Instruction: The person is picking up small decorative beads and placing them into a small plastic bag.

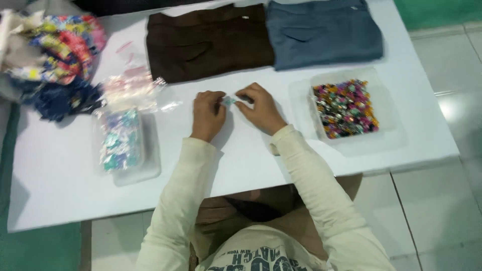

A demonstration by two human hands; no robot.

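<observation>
A small pale-green piece [229, 101] sits between the two hands, just above the white worktop [251, 160] and near its middle. The left hand [208, 114] is curled, its fingertips pinched on the left end of the piece; the right hand [258, 108] is likewise curled, thumb and forefinger closed on the right end. What the piece is cannot be told at this size.

Right of the right hand, apart from it, stands a clear plastic tray [351, 140] filled with small multicoloured pieces [345, 108]. Left of the left hand lies another clear tray [135, 170] holding pale bluish and silver bits [120, 138], with crumpled clear plastic bags [133, 88] just beyond it. Across the far side of the worktop lie folded brown trousers [208, 45] and folded blue-grey trousers [324, 32], side by side and touching. A heap of patterned cloth [55, 55] lies at the far left corner
</observation>
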